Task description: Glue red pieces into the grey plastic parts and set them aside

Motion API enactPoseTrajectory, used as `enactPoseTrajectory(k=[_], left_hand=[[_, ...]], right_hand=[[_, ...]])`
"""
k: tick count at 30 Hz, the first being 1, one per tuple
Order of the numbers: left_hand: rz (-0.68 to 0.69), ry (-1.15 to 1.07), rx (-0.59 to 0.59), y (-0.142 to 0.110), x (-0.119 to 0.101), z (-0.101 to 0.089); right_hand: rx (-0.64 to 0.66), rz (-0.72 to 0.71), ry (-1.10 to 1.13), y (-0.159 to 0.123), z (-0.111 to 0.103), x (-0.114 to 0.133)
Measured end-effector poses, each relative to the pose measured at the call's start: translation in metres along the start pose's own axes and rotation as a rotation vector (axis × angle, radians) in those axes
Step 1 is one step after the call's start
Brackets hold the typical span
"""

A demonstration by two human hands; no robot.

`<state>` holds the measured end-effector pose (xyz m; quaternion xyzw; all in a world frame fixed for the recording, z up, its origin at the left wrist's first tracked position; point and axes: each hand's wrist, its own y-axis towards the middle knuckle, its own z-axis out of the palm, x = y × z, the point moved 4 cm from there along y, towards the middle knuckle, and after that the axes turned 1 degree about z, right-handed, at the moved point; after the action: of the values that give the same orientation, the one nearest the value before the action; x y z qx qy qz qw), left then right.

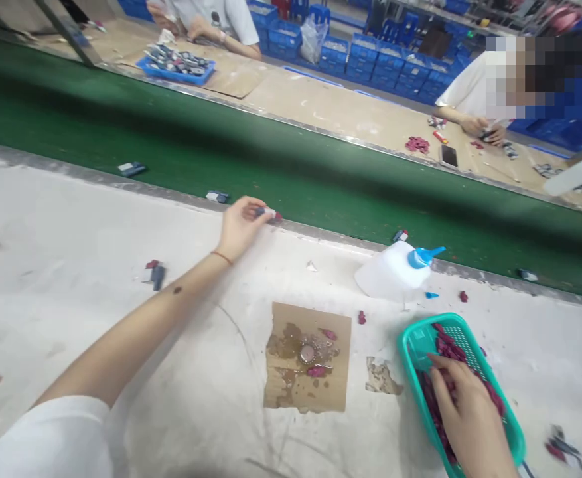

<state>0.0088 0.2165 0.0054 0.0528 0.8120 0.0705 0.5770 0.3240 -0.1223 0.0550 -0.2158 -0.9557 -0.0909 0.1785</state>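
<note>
My left hand (243, 224) reaches to the near edge of the green conveyor belt (315, 179). It is closed on a small grey-and-white piece (267, 212) with a dark red end. Down at the right, my right hand (470, 405) is inside a teal plastic basket (514, 431), among many small dark red pieces (450, 346). Its fingers are curled and close together; whatever they pinch is hidden. Between my hands lies a cardboard square (335, 392) with wet glue-like stains, a small round cap-like thing (307, 353) and dark red pieces (316, 372) on it.
A white bottle (387, 271) with a blue nozzle stands near the belt edge. Grey-and-white pieces (131, 168) lie along the belt, others (157, 275) on my table. Across the belt, two people work beside a blue tray (174, 72) and a phone (448, 156).
</note>
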Motion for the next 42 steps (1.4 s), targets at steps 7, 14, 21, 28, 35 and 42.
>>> enactPoseTrajectory(k=[7, 14, 21, 28, 35, 42], left_hand=[[0.171, 0.588, 0.094, 0.032, 0.020, -0.016], [0.095, 0.592, 0.163, 0.027, 0.016, -0.039], [-0.036, 0.380, 0.104, 0.017, 0.000, -0.037], [-0.462, -0.204, 0.323, -0.063, -0.017, -0.015], [-0.524, -0.407, 0.745, -0.147, -0.040, 0.006], [-0.455, -0.469, 0.804, -0.181, -0.041, 0.005]], right_hand=[[0.231, 0.008, -0.117, -0.019, 0.013, -0.013], [0.311, 0.132, -0.022, 0.001, 0.013, -0.001], [0.276, 0.291, 0.319, -0.001, 0.004, -0.011], [0.070, 0.456, 0.772, -0.004, 0.002, -0.013], [0.164, 0.420, 0.898, 0.008, 0.022, 0.030], [0.444, 0.238, 0.960, 0.017, 0.067, 0.087]])
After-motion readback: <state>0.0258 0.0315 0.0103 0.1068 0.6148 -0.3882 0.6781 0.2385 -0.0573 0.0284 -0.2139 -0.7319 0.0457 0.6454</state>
